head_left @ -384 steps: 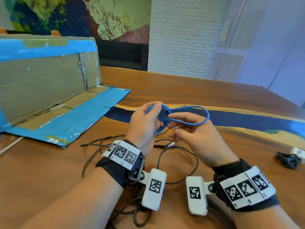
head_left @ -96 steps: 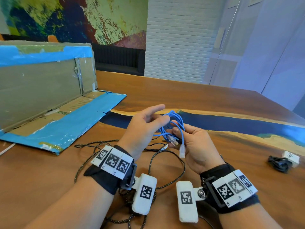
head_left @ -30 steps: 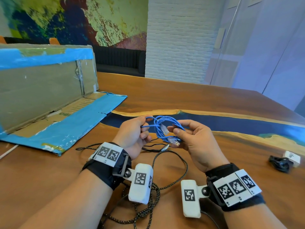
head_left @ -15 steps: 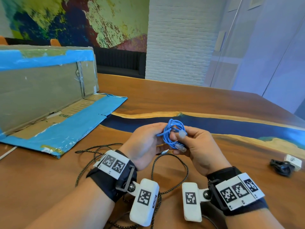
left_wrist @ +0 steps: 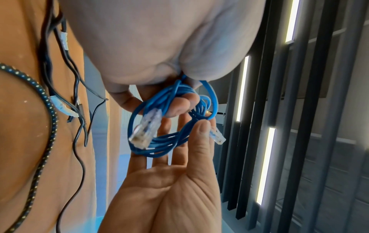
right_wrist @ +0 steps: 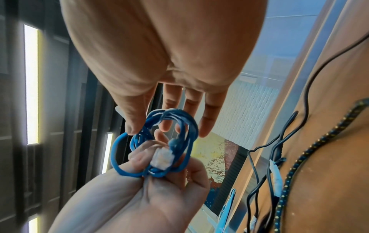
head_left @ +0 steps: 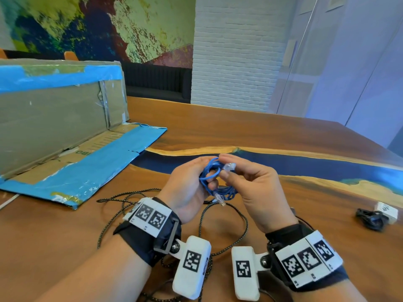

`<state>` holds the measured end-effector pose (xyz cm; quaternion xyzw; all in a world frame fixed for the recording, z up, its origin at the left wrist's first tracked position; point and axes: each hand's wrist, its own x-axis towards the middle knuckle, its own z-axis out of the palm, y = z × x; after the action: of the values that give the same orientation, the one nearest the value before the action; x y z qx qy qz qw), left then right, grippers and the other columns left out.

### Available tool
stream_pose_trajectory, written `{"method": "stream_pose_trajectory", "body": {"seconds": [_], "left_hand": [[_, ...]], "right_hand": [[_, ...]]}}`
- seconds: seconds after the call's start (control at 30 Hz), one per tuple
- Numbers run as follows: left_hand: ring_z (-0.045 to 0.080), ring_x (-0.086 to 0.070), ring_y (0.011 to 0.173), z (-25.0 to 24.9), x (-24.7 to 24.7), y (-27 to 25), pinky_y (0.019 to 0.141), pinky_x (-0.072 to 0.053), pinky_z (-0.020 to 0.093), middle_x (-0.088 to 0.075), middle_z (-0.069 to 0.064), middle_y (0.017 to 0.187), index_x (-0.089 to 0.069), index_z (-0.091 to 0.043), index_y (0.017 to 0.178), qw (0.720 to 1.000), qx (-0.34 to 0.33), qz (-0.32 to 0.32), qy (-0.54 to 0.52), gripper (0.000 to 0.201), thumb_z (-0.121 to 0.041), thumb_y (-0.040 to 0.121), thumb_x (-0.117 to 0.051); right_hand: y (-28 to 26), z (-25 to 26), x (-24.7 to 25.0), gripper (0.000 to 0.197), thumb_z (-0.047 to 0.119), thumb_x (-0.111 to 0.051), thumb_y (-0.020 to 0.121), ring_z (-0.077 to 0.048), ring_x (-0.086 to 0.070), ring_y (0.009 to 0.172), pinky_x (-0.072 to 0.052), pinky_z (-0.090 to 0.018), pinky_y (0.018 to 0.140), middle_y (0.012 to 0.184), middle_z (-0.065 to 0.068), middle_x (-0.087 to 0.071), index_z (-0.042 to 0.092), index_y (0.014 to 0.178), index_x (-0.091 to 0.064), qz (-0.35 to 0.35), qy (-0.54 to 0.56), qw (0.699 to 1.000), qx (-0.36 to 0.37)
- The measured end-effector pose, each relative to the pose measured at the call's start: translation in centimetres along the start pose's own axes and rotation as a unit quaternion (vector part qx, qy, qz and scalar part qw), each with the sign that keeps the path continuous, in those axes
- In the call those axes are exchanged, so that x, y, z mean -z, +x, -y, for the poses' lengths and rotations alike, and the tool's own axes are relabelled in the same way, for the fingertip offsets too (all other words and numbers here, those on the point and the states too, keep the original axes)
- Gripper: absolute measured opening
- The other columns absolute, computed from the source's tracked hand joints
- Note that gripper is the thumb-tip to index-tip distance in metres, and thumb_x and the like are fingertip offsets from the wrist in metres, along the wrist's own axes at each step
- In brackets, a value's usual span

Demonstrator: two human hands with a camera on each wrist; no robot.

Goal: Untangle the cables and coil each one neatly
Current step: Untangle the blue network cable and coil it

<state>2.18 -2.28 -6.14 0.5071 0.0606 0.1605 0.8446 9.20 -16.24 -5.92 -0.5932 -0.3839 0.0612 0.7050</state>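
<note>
A: Bench holds braided cable, uncoiled. Blue cable coiled, above it.

B: Left hand grips coil; right hand pinches plug. Loose end may spring coil open.

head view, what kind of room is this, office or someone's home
Probably an office meeting room or lounge, not a home: a long wooden table with a blue resin strip, a glass partition, and a large abstract mural above a dark bench.
</note>
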Motion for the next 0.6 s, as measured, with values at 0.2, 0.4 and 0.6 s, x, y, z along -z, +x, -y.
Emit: {"method": "stream_pose_trajectory", "body": {"seconds": [0.2,0.4,0.6], "left_hand": [[0.013,-0.019,0.057,-0.8,0.4,0.0,0.057,-0.022,0.025,-0.025,-0.003,0.062,-0.061,-0.008,0.114,0.998,0.052,0.016,-0.039,0.059,-0.063,0.092,-0.055],[0.013,-0.016,0.055,-0.7,0.1,-0.4,0.059,-0.016,0.03,-0.02,-0.004,0.06,-0.075,-0.005,0.111,0.988,0.009,0.052,0.145,0.037,-0.036,0.096,-0.064],[0.013,-0.016,0.056,-1.1,0.5,-0.2,0.056,-0.022,0.026,-0.018,-0.003,0.065,-0.074,-0.012,0.096,0.99,0.023,-0.002,0.139,0.033,-0.037,0.105,-0.054]], "right_hand": [[0.7,0.6,0.8,0.007,0.017,-0.065,0.094,-0.018,-0.07,0.082,-0.06,-0.035,0.073,0.088,-0.001,-0.074,0.014,0.093,-0.071,-0.104,0.029,0.993,0.038],[1.7,1.7,3.5,0.014,0.012,-0.056,0.102,-0.012,-0.057,0.052,-0.056,-0.026,0.057,0.072,-0.004,-0.067,0.009,0.09,-0.063,-0.198,0.151,0.968,0.014],[1.8,1.8,2.9,0.015,0.012,-0.051,0.105,-0.009,-0.064,0.06,-0.059,-0.025,0.066,0.074,-0.003,-0.068,0.011,0.095,-0.062,-0.184,0.234,0.954,-0.035]]}}
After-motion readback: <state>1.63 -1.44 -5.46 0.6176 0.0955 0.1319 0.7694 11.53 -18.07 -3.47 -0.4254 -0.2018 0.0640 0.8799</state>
